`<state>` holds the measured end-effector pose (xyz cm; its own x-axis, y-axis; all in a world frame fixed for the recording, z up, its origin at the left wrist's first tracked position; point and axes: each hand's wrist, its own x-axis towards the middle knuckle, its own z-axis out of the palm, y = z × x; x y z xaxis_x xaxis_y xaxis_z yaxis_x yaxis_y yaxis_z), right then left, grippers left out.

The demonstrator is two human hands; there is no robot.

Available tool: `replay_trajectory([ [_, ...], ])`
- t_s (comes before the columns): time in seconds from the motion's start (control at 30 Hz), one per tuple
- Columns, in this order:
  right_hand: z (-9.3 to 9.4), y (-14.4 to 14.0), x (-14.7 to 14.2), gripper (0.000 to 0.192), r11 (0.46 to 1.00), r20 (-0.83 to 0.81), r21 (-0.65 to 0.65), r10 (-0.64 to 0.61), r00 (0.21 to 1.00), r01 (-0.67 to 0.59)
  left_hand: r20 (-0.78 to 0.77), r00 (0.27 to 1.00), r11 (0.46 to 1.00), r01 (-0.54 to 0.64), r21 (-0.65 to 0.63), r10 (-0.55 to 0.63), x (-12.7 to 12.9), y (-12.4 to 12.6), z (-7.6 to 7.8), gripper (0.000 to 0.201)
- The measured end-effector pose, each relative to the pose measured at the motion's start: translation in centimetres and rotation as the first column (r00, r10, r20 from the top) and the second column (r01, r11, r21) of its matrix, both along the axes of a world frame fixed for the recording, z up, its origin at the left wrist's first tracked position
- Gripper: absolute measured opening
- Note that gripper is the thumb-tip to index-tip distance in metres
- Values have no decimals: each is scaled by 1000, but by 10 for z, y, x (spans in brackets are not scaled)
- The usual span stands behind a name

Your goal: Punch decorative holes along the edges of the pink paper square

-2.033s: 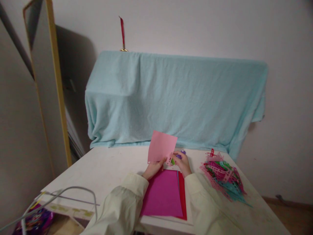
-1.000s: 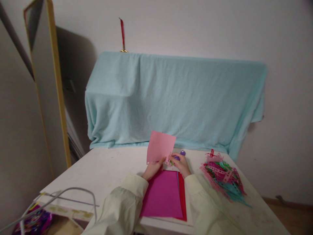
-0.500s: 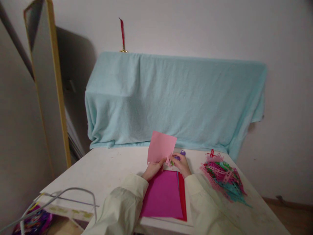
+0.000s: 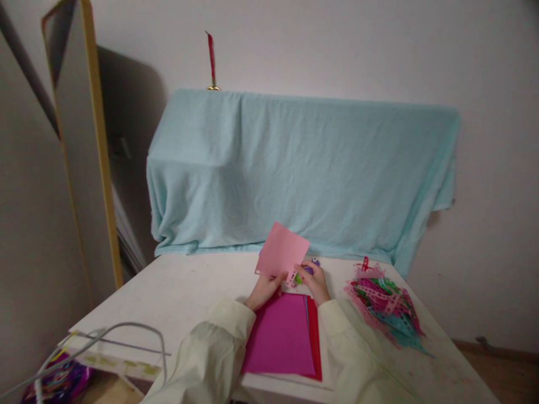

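Pink paper point(image 4: 283, 248) has tipped clockwise since a moment ago, its top corner now leaning right. Far left, a framed board point(image 4: 90, 140) leans on the wall. Left hand point(image 4: 264, 292) pinches the paper's lower edge, fingers pressed together, holding it upright above the table point(image 4: 181, 292). Magenta sheets point(image 4: 282, 334) lie flat below the hands. Right hand point(image 4: 314, 283) grips a small purple-and-green punch point(image 4: 304, 273) at the paper's lower right corner. Further right, a heap of punched strips point(image 4: 385, 306).

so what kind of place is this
Probably a home craft corner: a white table with stacked coloured paper, a heap of punched paper strips, and furniture under a blue sheet.
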<state>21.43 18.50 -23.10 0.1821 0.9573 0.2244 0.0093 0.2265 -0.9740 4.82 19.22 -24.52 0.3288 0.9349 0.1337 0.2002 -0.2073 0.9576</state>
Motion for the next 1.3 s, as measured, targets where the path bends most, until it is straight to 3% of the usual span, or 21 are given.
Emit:
replay_trajectory([
  [0.3,-4,3,2,32,1000,47,25,-2,999,0,33,999,995,-44,90,42,-3,9,-3,47],
  [0.57,-5,3,1,31,1000,24,8,0,1000,0,86,996,996,-37,81,30,-2,6,2,42],
  [1.3,-6,3,2,32,1000,38,27,-15,999,14,50,999,998,-8,56,6,-2,5,2,46],
])
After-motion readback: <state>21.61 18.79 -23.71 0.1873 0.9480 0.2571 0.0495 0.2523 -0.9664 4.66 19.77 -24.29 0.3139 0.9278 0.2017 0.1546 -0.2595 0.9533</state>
